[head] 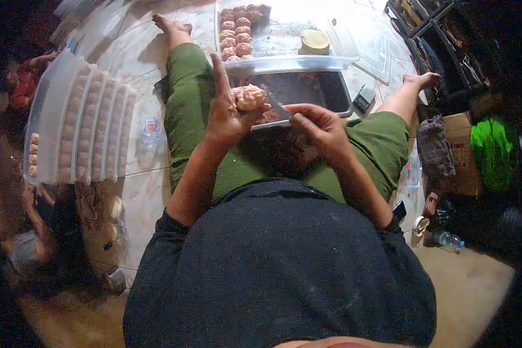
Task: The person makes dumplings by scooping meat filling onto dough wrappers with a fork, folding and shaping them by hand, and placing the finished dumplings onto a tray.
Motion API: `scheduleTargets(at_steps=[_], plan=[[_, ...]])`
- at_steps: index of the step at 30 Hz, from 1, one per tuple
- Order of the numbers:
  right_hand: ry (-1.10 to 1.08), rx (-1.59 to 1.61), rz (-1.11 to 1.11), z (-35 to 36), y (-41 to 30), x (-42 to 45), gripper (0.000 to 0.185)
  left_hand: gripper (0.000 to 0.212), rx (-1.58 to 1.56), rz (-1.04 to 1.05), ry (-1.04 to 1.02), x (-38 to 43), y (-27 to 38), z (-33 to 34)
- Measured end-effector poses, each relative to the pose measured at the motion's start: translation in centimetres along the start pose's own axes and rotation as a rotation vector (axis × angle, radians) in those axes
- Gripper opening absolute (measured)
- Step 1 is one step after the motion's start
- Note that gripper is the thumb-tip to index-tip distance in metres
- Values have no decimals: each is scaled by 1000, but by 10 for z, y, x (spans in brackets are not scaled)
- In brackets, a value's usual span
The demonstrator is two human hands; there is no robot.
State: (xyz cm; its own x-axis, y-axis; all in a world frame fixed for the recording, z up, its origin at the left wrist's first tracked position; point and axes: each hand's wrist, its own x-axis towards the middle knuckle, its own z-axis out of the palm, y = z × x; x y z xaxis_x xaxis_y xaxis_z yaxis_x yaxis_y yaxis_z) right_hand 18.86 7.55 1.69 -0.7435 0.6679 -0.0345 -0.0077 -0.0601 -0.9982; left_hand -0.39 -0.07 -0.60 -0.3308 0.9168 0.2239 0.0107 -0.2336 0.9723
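A rough, pinkish-brown ball of a moist mixture [250, 98] rests in my left hand [230, 115], whose index finger points up. My right hand [317, 124] pinches a thin, pale tool [278, 102] between thumb and fingers, its tip close to the ball; its exact kind cannot be told. Beneath both hands lies a dark rectangular tub [322, 93] with some of the mixture in it. Beyond this stands a clear plastic box [287, 64] holding rows of similar balls [235, 37] at its left side and a round yellowish object [314, 42] at its right.
Stacked translucent boxes [85, 126] filled with balls stand at the left. A clear lid [374, 56] and small device [364, 99] lie right of the tub. A cardboard box [461, 152], a plastic bottle [449, 241] and a dark rack [443, 43] are farther right. Other people sit at far left.
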Motion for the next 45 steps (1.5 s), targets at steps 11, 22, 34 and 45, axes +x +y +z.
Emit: scheduleTargets(at_steps=[11, 22, 34, 45], plan=[[36, -698, -788, 11, -20, 16, 18, 20, 94, -39, -32, -4, 32, -4], [15, -681, -682, 5, -26, 21, 12, 28, 476, 239, 131, -3, 25, -3], [47, -637, -460, -1, -13, 16, 16, 100, 188, 137, 85, -4, 16, 2], [15, -721, -691, 8, -29, 17, 19, 22, 3, 1, 4, -3, 31, -1]])
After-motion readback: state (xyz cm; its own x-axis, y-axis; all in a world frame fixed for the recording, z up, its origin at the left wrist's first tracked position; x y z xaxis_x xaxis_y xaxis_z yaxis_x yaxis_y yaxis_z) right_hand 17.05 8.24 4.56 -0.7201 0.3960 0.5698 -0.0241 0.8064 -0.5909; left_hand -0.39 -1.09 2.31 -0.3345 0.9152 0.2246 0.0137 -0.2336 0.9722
